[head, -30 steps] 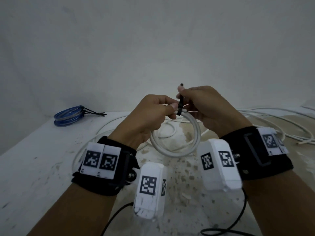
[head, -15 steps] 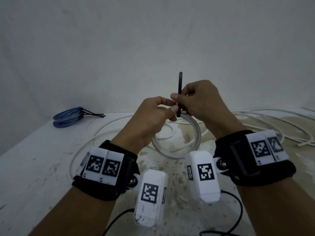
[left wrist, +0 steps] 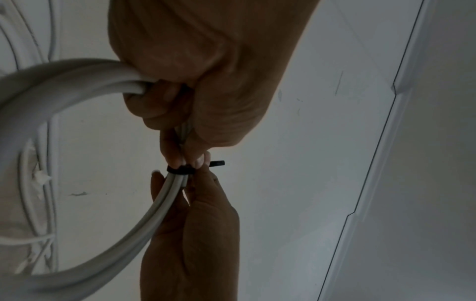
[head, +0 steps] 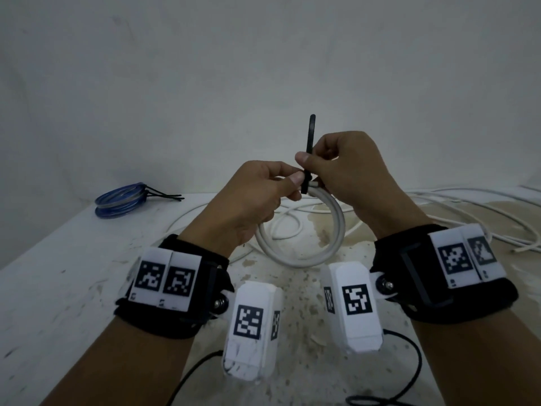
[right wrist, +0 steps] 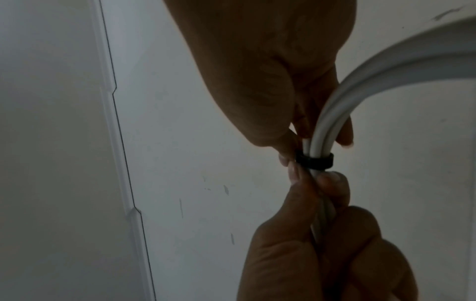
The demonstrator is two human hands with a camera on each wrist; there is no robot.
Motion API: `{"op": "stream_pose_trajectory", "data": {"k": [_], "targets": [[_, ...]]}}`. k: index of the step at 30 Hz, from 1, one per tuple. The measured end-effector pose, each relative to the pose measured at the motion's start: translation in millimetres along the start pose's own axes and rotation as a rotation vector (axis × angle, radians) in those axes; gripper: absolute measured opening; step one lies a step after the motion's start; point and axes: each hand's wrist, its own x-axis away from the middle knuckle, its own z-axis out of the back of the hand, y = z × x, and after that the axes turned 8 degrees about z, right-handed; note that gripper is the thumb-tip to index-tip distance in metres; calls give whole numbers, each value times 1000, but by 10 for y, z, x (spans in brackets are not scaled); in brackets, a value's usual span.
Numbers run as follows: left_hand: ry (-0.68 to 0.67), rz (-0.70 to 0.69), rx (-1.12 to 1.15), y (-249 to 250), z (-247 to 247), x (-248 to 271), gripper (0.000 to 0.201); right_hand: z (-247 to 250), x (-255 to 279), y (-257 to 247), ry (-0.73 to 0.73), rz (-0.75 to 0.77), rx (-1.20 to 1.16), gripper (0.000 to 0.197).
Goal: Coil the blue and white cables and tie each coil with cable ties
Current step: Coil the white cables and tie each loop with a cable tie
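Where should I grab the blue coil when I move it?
Judging from the head view, take the blue coil by its left arc, coming from above. It lies flat on the table, and its black tie tails stick out to the right, so that side is cluttered.

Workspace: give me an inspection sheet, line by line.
Surface: white table, stained and flaked in the middle.
Job's things: white coil held above the table, black cable tie looped round its strands, tail pointing up; blue coil at far left, already tied.
Clutter: nothing seen.
Grippers: left hand grips the white coil beside the tie; right hand pinches the tie's tail.
Cables: loose white cable sprawls across the far table; thin black leads hang from the wrist cameras.
Surroundings: plain grey-white wall.
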Motion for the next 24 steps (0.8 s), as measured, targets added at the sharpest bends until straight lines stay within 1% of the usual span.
{"op": "stream_pose_trajectory", "data": {"k": [3,9,13,18,24], "targets": [[-20,5,-45,-31,-10,0,13,-31,21,40,-1,-7,27,29],[-41,-9,-95,-104,-68,-6,16,-84,35,154,8,-135,10,34],[-22,-42,-165,-151,-102,-15,15,-116,56,202,2,-190,14,32],[-15,-55,-166,-161,-101,-24,16,-101,52,212,-10,-186,29,32],[16,-33,-221,-191,-146,-22,19,-117,72,266,-78,-122,150,31]]}}
